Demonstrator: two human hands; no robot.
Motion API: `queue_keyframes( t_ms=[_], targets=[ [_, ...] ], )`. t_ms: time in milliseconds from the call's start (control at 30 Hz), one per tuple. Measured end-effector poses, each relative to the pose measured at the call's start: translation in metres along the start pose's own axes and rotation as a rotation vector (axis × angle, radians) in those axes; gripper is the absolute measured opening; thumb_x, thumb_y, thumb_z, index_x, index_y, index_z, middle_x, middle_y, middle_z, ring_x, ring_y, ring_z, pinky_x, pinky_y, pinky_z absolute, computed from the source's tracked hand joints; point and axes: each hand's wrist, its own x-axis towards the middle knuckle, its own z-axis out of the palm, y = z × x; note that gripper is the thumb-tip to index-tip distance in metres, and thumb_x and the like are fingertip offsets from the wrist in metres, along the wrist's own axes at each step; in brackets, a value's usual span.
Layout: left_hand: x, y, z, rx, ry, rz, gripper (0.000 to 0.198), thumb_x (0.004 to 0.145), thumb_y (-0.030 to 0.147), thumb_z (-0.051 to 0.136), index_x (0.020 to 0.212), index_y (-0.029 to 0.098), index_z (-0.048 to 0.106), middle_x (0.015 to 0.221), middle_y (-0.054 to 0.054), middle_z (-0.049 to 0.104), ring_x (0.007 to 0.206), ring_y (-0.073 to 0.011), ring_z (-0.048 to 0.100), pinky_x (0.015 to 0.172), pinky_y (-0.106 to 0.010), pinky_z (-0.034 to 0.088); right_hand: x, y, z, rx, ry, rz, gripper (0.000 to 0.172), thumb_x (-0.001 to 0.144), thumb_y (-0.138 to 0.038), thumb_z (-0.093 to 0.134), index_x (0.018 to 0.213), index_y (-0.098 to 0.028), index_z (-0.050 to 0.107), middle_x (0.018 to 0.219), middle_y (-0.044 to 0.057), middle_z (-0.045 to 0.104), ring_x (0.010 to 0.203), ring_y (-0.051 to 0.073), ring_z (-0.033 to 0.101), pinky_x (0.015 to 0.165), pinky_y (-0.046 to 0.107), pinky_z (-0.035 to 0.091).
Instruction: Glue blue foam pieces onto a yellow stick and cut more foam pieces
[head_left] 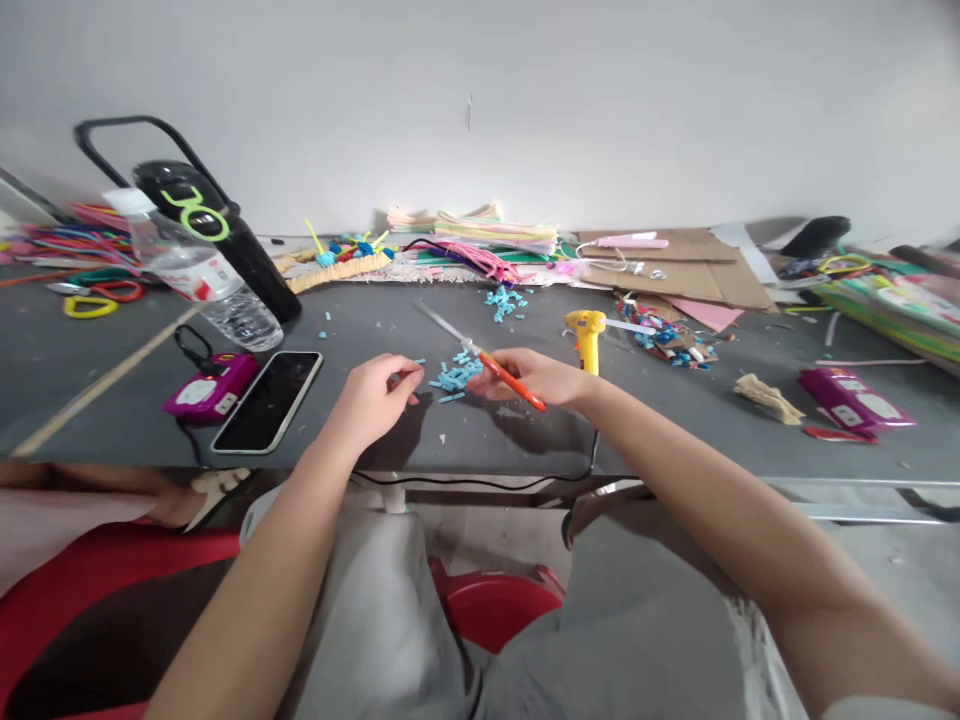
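My right hand (517,372) is closed around a pair of scissors with orange handles (517,382), seen almost edge-on, its blades pointing up and left. Beneath the scissors lies a pile of short light-blue pipe cleaner pieces (454,376), next to my right fingertips. Left of the pile, my left hand (381,395) has thumb and forefinger drawn together in a pinch. A small blue pipe cleaner piece (420,361) shows at these fingertips, apparently between them. Farther back sits a second small heap of blue pieces (504,302).
A yellow glue gun (589,338) stands behind my right wrist. At left are a phone (268,402), a purple box (210,388), a water bottle (206,280) and a black flask (247,260). Pipe cleaner bundles (495,232) and cardboard (675,262) line the wall. Another person's foot (214,490) shows lower left.
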Motion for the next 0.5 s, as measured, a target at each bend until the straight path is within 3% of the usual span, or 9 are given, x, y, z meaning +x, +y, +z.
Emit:
queue_keyframes(
  t_ms=[100, 233, 333, 433, 500],
  targets=[
    [-0.002, 0.002, 0.004, -0.180, 0.020, -0.083, 0.033, 0.084, 0.046, 0.066, 0.101, 0.018, 0.067, 0.098, -0.007, 0.070, 0.071, -0.0190, 0.071, 0.064, -0.030, 0.058, 0.002, -0.005, -0.006, 0.059, 0.223, -0.177, 0.034, 0.072, -0.028, 0.081, 0.091, -0.019, 0.054, 0.111, 0.010, 0.072, 0.098, 0.021, 0.070, 0.087, 0.037, 0.057],
    [-0.003, 0.006, 0.008, -0.212, 0.018, -0.078, 0.035, 0.078, 0.046, 0.073, 0.099, 0.019, 0.067, 0.094, -0.007, 0.072, 0.075, -0.0203, 0.072, 0.070, -0.033, 0.060, -0.028, -0.016, -0.009, 0.067, 0.325, -0.215, 0.029, 0.078, -0.031, 0.075, 0.090, -0.019, 0.051, 0.103, 0.008, 0.072, 0.083, 0.018, 0.070, 0.075, 0.035, 0.057],
    [-0.007, 0.006, 0.009, -0.175, -0.118, -0.042, 0.029, 0.080, 0.044, 0.071, 0.095, 0.019, 0.070, 0.087, -0.006, 0.074, 0.077, -0.0214, 0.072, 0.071, -0.033, 0.058, -0.056, -0.017, -0.006, 0.091, 0.315, -0.142, 0.027, 0.079, -0.028, 0.075, 0.088, -0.019, 0.052, 0.094, 0.005, 0.070, 0.076, 0.016, 0.067, 0.073, 0.033, 0.056],
    [-0.008, 0.008, 0.013, -0.052, -0.284, 0.005, 0.023, 0.083, 0.042, 0.067, 0.089, 0.022, 0.074, 0.086, -0.004, 0.076, 0.080, -0.0218, 0.071, 0.075, -0.033, 0.055, -0.073, -0.014, 0.002, 0.274, 0.235, -0.106, 0.025, 0.080, -0.022, 0.072, 0.087, -0.021, 0.049, 0.089, 0.001, 0.066, 0.076, 0.014, 0.065, 0.073, 0.031, 0.054],
    [-0.001, 0.011, 0.020, 0.055, -0.304, 0.056, 0.021, 0.085, 0.041, 0.063, 0.088, 0.024, 0.075, 0.091, -0.003, 0.077, 0.083, -0.0210, 0.070, 0.077, -0.033, 0.052, -0.076, -0.014, 0.009, 0.388, 0.154, -0.130, 0.025, 0.079, -0.019, 0.070, 0.086, -0.022, 0.046, 0.086, 0.000, 0.063, 0.073, 0.013, 0.065, 0.068, 0.028, 0.053]
  ],
)
